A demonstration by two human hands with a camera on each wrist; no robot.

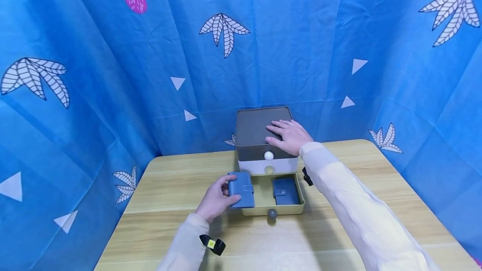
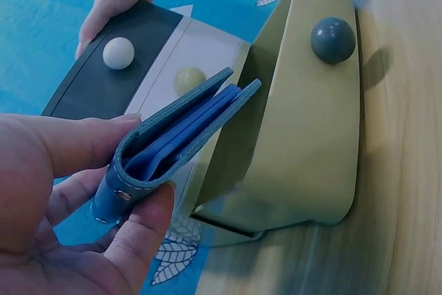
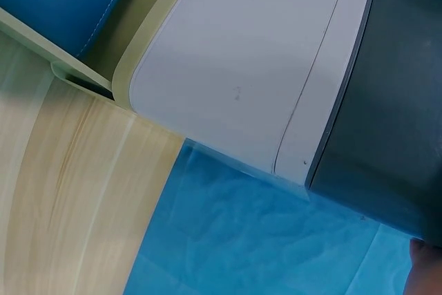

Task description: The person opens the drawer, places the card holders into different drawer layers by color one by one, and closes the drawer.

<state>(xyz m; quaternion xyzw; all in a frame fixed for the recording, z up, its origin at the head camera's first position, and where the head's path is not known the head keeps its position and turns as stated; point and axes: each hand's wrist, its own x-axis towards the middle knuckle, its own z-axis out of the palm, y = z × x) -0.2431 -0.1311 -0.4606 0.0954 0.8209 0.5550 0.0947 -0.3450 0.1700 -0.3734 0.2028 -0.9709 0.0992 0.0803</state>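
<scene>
My left hand (image 1: 218,199) pinches a blue card holder (image 1: 242,190) between thumb and fingers, at the left side of a pulled-out drawer. In the left wrist view the card holder (image 2: 173,129) shows its folded edge, with blue sleeves inside. A second blue card holder (image 1: 286,191) with a snap strap lies in the right part of the yellow-green bottom drawer (image 1: 263,211). My right hand (image 1: 290,136) rests with spread fingers on the dark grey top of the small drawer cabinet (image 1: 256,124).
The cabinet's white middle drawer (image 1: 248,167) and its dark top drawer (image 1: 248,153) are closed. A dark round knob (image 1: 272,214) sticks out from the bottom drawer's front. Blue patterned curtain (image 1: 293,53) stands behind the wooden table (image 1: 169,187) and at both sides.
</scene>
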